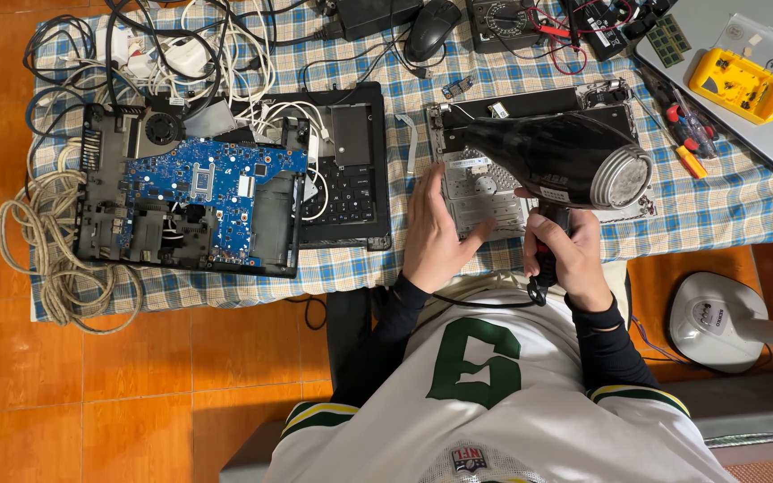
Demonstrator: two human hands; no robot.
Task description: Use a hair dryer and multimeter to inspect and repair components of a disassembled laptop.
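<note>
The right hand [568, 255] is clamped on the black hair dryer [555, 159]. The left hand [437, 234], fingers apart, presses the silver laptop panel [485, 183] on the table [726, 201]. Keep the panel pinned and the dryer nozzle aimed along it.

Right hand [568, 255] wrapped around the handle of a black hair dryer [558, 157], held over a silver laptop part [474, 188] at centre frame; left hand [436, 234] flat on that part's lower left edge. At left, on the checked cloth [717, 210] over the surface, an opened laptop base with blue circuit board [203, 183]; yellow parts box [738, 84] at upper right.
</note>
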